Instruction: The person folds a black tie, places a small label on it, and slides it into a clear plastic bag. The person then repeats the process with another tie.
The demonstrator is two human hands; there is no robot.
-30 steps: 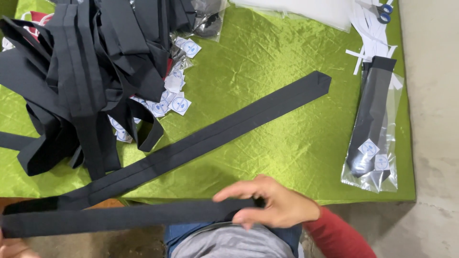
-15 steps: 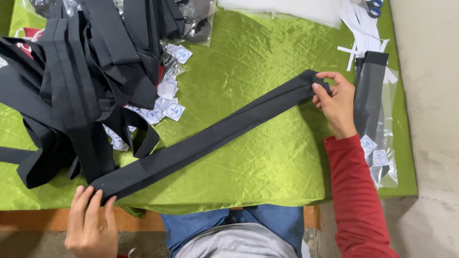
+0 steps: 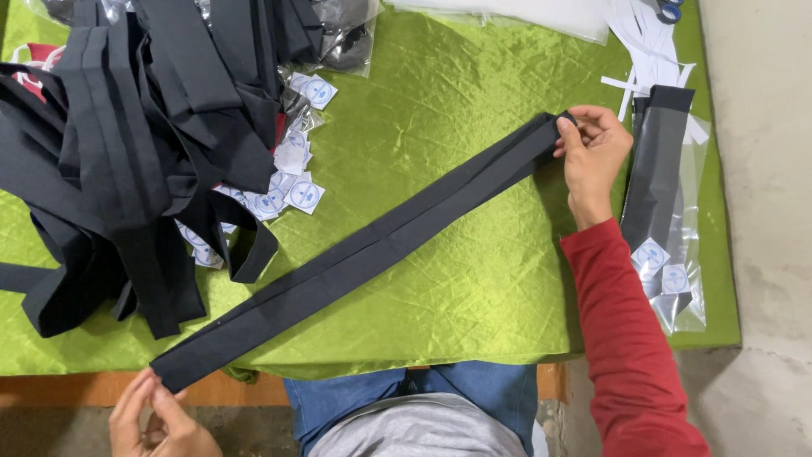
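A long black necktie point(image 3: 364, 254), folded double, lies stretched diagonally across the green cloth point(image 3: 440, 110). My right hand point(image 3: 592, 156), in a red sleeve, pinches its far end at the upper right. My left hand point(image 3: 156, 419) holds the near folded end at the table's front edge, lower left. The tie is pulled straight between both hands.
A big heap of black neckties point(image 3: 127, 144) covers the left of the table, with round white tags point(image 3: 296, 182) scattered beside it. Bagged ties in clear plastic point(image 3: 664, 203) lie at the right edge. White paper strips point(image 3: 634, 34) and blue-handled scissors point(image 3: 670, 10) sit at the top right.
One second ago my right hand was at the front edge on the tie's narrow part. It then went to the far end, and the tie now lies folded double and straightened.
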